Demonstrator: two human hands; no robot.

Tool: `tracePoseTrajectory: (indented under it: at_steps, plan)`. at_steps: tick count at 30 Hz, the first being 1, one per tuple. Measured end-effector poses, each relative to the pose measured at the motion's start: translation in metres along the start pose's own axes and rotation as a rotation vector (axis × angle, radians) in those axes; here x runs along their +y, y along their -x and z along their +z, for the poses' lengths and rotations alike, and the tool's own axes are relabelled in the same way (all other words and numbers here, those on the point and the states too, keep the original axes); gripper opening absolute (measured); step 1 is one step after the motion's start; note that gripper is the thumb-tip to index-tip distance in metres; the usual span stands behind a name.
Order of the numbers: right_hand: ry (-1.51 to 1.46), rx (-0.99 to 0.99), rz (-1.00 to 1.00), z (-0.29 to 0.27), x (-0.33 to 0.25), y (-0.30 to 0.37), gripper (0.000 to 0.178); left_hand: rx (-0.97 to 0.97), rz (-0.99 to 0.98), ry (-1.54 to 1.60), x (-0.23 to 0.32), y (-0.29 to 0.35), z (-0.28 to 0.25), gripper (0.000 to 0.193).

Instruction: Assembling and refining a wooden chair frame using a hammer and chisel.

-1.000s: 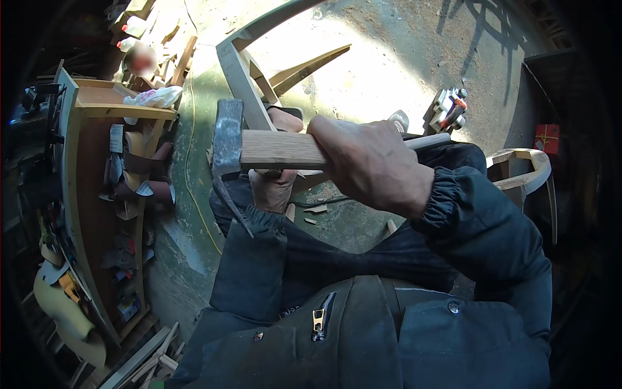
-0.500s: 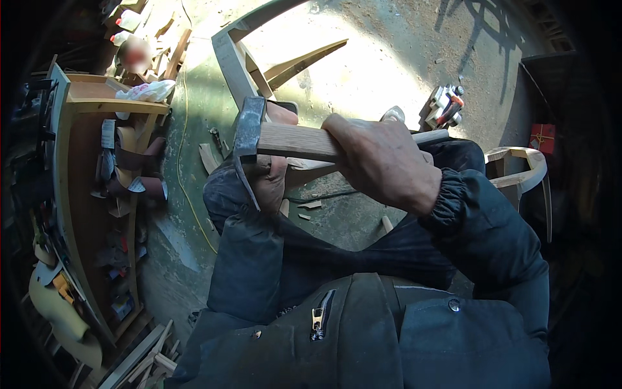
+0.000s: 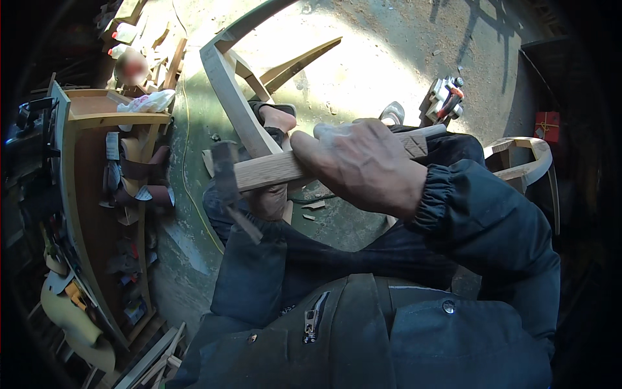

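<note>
Right hand [image 3: 359,165] is wrapped round the hammer [image 3: 267,171], its head over the left hand [image 3: 267,203] beside the wooden frame [image 3: 233,97]. Can't tell what the left's gripping. One off-line swing could mash those knuckles.

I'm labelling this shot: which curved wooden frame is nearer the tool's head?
The left frame, running behind the tool near its head; the right frame lies beyond the right sleeve.
</note>
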State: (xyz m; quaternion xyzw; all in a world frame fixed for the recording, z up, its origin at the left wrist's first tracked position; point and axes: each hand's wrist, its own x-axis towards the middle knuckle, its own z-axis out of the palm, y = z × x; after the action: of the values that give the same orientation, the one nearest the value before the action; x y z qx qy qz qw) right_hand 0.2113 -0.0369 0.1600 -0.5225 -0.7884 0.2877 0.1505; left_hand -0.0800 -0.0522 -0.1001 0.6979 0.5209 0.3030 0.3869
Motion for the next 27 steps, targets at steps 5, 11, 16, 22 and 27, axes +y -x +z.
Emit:
tracePoseTrajectory:
  at_steps: [5,11,16,22,27]
  plan:
    - [0.126,0.107,-0.118,0.003,-0.005,0.003,0.013,0.091,-0.038,0.363,0.027,-0.011,0.014,0.046]
    - [0.321,-0.178,-0.071,0.007,-0.003,-0.009,0.009,0.065,0.032,0.161,0.021,-0.016,0.009,0.041]
    - [0.084,-0.016,-0.086,0.009,-0.007,-0.001,0.012,0.149,0.053,0.071,-0.023,0.003,0.023,0.037]
    - [0.081,0.125,-0.129,0.017,-0.013,0.006,0.011,0.182,0.081,0.118,-0.041,0.014,0.02,0.034]
    - [0.195,0.006,-0.005,0.027,-0.003,-0.005,0.012,-0.007,0.099,0.748,0.045,-0.035,0.002,0.038]
